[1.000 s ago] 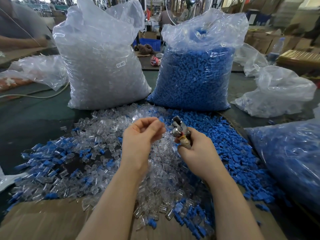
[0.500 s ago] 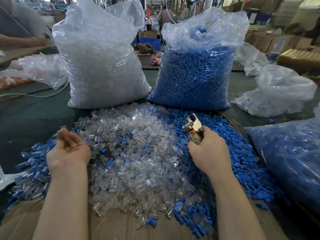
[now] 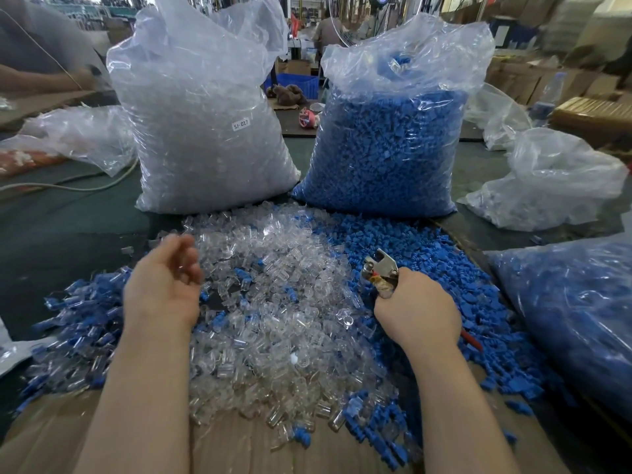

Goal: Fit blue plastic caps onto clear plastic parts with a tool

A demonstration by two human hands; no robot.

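While the right hand (image 3: 415, 311) is gripping the metal tool (image 3: 380, 272) tight, jaws up and ready, the left hand (image 3: 164, 280) is hovering empty, fingers loosely apart, beside the clear parts (image 3: 273, 302). Blue caps (image 3: 427, 265) are sitting by the tool hand, probably for quick grabs.

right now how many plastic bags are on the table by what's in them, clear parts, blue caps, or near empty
Clear parts: 1, the tall bag of clear parts
Blue caps: 2, the tall bag of blue caps and the blue bag at right
Near empty or crumpled: 3, left bag, right bag, far bag
Total: 6
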